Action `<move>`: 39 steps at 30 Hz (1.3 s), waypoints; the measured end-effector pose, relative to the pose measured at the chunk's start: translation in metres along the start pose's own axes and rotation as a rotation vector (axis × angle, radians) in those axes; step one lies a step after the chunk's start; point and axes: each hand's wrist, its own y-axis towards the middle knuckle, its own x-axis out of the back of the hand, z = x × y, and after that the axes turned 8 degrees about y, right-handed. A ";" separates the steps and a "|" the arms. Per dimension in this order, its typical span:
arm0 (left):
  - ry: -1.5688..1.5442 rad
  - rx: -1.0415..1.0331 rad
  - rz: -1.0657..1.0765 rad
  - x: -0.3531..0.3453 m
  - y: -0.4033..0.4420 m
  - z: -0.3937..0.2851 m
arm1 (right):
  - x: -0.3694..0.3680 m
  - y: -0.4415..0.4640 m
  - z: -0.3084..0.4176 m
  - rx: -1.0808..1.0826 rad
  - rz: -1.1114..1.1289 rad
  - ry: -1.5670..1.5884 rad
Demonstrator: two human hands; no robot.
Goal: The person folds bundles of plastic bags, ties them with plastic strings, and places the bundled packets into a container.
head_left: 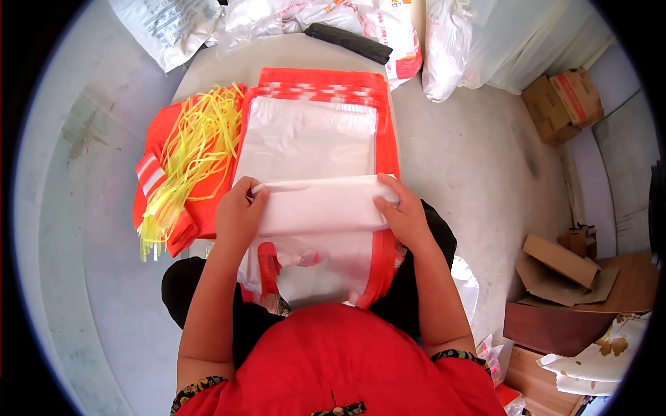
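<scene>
A folded white sheet, perhaps thin plastic or paper, lies as a wide band across the stack in front of me. My left hand is closed on its left end, thumb on top. At the right end my right hand grips it with thumb and fingers. Beneath is a pile of red-edged clear plastic bags, reaching from the low surface towards my lap. A red torn-looking strip shows below the sheet, near my left forearm.
Yellow ribbons lie tangled over red fabric on the left. A black rolled bundle and white printed sacks are at the back. Cardboard boxes stand far right, with an opened carton on a brown cabinet.
</scene>
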 end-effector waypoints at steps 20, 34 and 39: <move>0.560 -0.609 0.068 -0.042 -0.028 -0.037 | -0.032 -0.005 0.039 0.588 0.256 -0.825; -0.494 0.214 0.566 -0.005 -0.019 -0.082 | 0.006 -0.006 0.083 0.725 -0.517 -0.428; -0.779 0.441 0.601 -0.047 -0.027 -0.079 | -0.007 -0.018 0.028 0.353 -0.209 0.064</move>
